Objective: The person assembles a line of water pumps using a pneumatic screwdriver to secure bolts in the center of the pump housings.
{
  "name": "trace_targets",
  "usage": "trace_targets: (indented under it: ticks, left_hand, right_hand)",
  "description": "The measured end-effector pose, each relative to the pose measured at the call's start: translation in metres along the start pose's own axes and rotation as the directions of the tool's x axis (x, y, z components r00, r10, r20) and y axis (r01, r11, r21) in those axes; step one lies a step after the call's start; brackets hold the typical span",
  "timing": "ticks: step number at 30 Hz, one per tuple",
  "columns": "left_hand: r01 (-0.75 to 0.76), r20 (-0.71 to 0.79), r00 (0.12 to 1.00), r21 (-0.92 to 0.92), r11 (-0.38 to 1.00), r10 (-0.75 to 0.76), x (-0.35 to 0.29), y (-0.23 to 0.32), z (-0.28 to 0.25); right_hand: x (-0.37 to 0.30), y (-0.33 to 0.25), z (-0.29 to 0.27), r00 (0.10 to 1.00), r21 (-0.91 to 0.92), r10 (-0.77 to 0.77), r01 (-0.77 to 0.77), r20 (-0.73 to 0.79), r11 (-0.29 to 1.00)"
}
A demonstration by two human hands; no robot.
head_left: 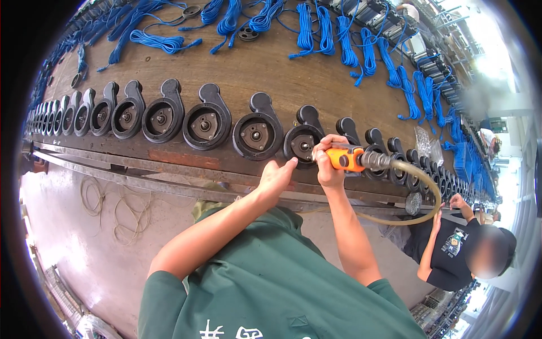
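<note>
Orange air screwdriver clenched in right hand, left hand fingertips open, touching black housing

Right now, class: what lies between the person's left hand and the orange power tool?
In the head view, one black round housing sits between the left hand and the orange power tool, held by the right hand.

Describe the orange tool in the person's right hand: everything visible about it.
The orange tool is a handheld power driver with an orange plastic-looking body and a dark metal-looking collar at its rear. A tan hose leaves that collar and loops down off the bench. It lies roughly level, its front end aimed at the hub of a black round housing in the row. The right hand wraps its front part; the left hand rests beside the housing, not on the tool.
</note>
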State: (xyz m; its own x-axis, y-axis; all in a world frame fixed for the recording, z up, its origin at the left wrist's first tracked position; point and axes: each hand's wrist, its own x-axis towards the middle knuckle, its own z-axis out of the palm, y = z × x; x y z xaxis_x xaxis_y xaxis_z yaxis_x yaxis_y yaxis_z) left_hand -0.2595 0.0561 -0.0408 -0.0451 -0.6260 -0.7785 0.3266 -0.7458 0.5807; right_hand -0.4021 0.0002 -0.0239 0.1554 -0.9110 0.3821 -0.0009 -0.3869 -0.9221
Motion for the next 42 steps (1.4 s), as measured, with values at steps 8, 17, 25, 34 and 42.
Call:
trace_targets:
  ticks: [8,17,25,34,42]
  left_hand:
    - [-0.192,-0.172,0.958,0.204,0.960,0.228,0.023,0.003,0.024]
    - [-0.213,-0.222,0.940,0.212,0.954,0.259,0.040,-0.008,0.029]
    - [-0.294,-0.192,0.919,0.252,0.922,0.345,0.053,-0.018,0.028]
    - [-0.314,-0.172,0.913,0.285,0.906,0.370,0.064,-0.023,0.025]
    - [-0.318,-0.155,0.904,0.379,0.869,0.398,0.050,-0.014,0.022]
  right_hand:
    - [0.002,-0.006,0.002,0.994,0.157,0.089,-0.078,-0.064,0.985]
    - [0.003,-0.003,0.001,0.981,0.214,0.129,-0.096,-0.147,0.972]
    - [0.005,-0.005,0.000,0.992,0.100,0.090,-0.081,-0.091,0.992]
    - [0.033,-0.011,0.023,0.979,0.330,0.087,-0.022,-0.183,0.944]
    - [0.035,0.003,0.033,0.988,0.308,0.092,-0.051,-0.122,0.950]
